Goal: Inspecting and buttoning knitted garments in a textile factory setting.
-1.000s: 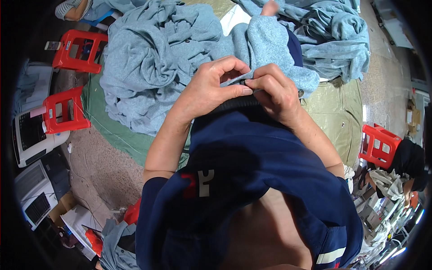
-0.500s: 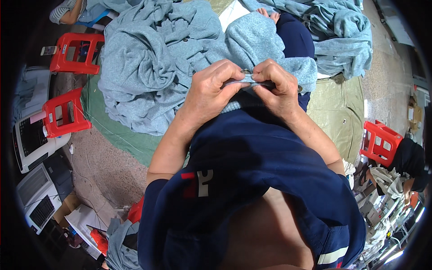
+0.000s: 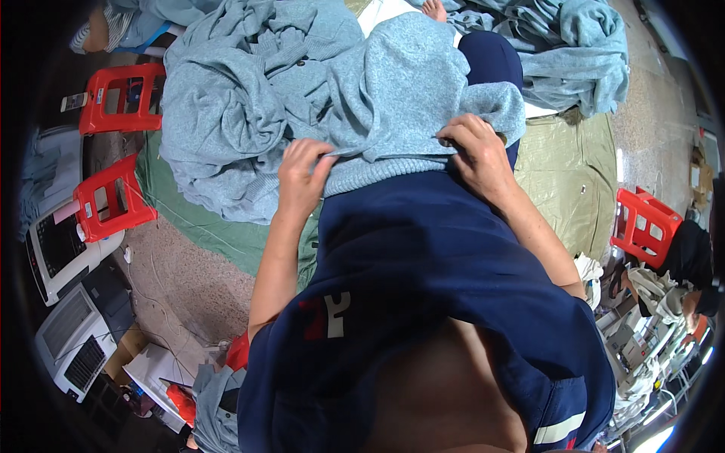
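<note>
A light blue-grey knit cardigan (image 3: 415,83) lies spread over my lap, its ribbed band (image 3: 400,175) running across nearest my body. At the left end of that edge, my left hand (image 3: 303,174) pinches the knit between thumb and fingers. My right hand (image 3: 479,158) is closed on the edge at the right, fingers curled over it beside a small dark button. A round button partly shows next to the right knuckles. What lies under the right fingers is hidden.
A heap of the same blue-grey knitwear (image 3: 219,113) lies on the left, with another pile (image 3: 578,53) at the far right. Green sheeting (image 3: 196,219) covers the floor beneath. Red stools (image 3: 113,200) stand at the left, another red stool (image 3: 646,226) at the right. Other people are partly visible.
My hands have moved apart and down from a joint pinch at a raised button. The cardigan's edge now lies stretched flat across my lap between them.
</note>
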Tool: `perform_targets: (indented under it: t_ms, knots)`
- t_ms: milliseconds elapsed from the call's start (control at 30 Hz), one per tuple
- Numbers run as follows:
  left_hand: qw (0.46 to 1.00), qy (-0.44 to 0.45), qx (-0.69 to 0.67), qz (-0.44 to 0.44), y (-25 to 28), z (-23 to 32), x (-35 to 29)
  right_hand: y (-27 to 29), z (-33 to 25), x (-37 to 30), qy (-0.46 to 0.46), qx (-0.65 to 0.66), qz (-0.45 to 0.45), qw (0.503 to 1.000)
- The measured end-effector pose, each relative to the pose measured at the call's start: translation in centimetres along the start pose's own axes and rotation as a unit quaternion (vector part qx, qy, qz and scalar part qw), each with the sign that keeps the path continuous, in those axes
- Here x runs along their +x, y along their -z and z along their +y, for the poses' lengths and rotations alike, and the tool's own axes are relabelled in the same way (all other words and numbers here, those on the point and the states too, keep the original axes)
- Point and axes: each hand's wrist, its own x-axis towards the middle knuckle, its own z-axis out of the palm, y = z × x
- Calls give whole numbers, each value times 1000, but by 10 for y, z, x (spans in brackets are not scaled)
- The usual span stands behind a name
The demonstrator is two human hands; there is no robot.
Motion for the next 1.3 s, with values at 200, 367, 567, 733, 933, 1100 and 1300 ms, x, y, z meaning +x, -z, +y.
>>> perform_targets:
  t_ms: [200,367,567,733,933,1100,1300]
  knots:
    - [999,30,3,-44,0,-27,-13,2,1,-11,49,84,80,992]
    - [904,234,-356,30,11,-27,-9,11,0,-19,94,94,204,970]
    - [773,129,-621,-22,73,56,27,40,3,-14,154,71,284,944]
    - [883,116,-449,-78,62,129,81,62,0,23,137,66,252,956]
    - [881,94,-448,-119,24,137,111,49,-39,64,254,74,215,940]
    - [919,64,-380,-90,26,129,123,40,-36,85,216,59,218,950]
    - [967,-67,-228,-90,41,113,137,34,-36,105,152,187,151,959]
